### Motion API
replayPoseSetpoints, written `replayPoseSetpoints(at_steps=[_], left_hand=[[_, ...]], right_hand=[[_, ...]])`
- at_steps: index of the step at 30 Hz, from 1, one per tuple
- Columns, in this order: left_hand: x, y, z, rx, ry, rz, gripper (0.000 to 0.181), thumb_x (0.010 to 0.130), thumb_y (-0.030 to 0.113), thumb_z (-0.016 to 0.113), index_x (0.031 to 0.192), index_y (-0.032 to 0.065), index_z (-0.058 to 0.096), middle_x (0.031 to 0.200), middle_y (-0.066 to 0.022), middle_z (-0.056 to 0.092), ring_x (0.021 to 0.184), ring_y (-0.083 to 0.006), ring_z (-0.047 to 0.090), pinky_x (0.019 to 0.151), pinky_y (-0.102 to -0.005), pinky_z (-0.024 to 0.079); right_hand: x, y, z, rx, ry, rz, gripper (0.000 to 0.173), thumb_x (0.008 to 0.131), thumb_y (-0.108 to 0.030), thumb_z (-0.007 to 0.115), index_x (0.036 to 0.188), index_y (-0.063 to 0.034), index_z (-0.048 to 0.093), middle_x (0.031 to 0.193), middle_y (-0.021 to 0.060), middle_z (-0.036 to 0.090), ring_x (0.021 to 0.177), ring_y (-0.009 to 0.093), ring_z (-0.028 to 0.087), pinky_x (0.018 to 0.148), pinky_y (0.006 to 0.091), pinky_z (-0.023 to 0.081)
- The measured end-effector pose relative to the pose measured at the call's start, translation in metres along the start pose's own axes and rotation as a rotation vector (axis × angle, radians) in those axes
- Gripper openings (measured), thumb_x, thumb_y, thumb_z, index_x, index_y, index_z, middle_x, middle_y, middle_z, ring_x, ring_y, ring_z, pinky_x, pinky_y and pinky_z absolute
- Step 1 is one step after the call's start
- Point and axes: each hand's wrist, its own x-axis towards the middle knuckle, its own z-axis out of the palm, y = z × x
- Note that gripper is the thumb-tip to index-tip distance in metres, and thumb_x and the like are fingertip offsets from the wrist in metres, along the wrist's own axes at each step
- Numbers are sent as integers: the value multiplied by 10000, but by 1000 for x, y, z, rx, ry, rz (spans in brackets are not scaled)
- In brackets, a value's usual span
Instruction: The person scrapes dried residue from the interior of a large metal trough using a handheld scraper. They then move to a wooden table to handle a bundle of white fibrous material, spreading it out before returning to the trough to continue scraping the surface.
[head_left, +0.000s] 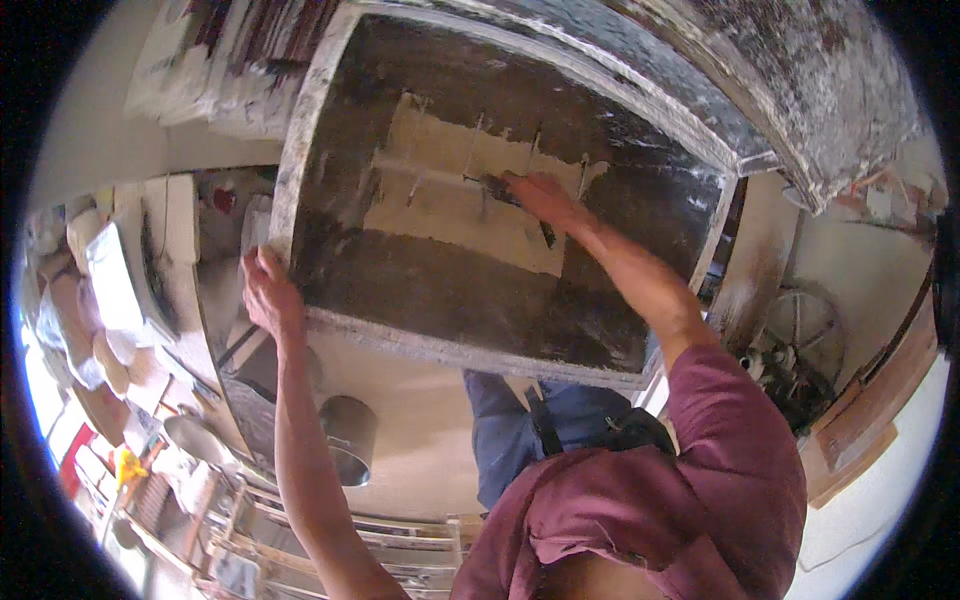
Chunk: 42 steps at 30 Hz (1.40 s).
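A shallow tray with a whitish, worn wooden frame (480, 362) spans the view before me. Its dark brown bottom (442, 285) bears a roughly rectangular tan patch (450, 217) crossed by several thin lines. My left hand (274, 294) grips the frame at its near left corner. In my right hand (538, 196) is a dark hand tool (550, 234), probably a scraper. Its front end rests on or just over the tan patch, and my fingers hide part of it.
A powder-coated wooden bin (840, 82) rises at the far right. A metal bucket (349, 435) stands on the floor below the tray, left of my legs. On the right is a spoked wheel (799, 330) of a machine. A cluttered bench (127, 352) lies left, with wooden racks (337, 536) below.
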Motion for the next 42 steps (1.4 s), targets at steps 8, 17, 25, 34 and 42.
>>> replayPoseSetpoints(at_steps=[8,17,25,34,42], left_hand=[[2,12,-2,-44,0,7,416,999,476,389,1192,160,579,836,-144,705,865,-396,649,770,-525,465],[1,0,-2,-78,-6,28,355,1007,401,446,1199,124,556,724,-119,681,788,-361,661,687,-483,472],[7,3,-4,-178,-31,67,364,993,402,481,1188,105,557,673,-96,667,710,-330,663,658,-448,473],[3,-5,-5,-281,6,70,367,978,397,517,1200,105,541,671,-76,659,692,-304,656,652,-426,463],[2,-7,-8,-268,-30,29,349,982,389,510,1212,131,552,711,-95,679,712,-325,660,648,-449,457]], right_hand=[[90,-32,-24,-623,-493,-955,278,872,-159,569,1141,-166,636,957,120,667,958,336,656,755,461,539],[129,-23,-7,-618,-686,-831,182,822,-87,556,988,-91,630,867,112,643,828,351,638,674,454,502],[160,38,36,-883,-559,-689,255,914,-173,549,1147,-93,617,1070,86,668,996,329,645,863,432,540],[168,-25,56,-900,-405,-720,180,881,-136,543,1043,-85,605,902,117,657,866,349,671,617,488,529],[151,16,55,-743,-270,-568,138,866,-115,556,970,-35,599,875,173,637,898,360,652,682,498,510]])
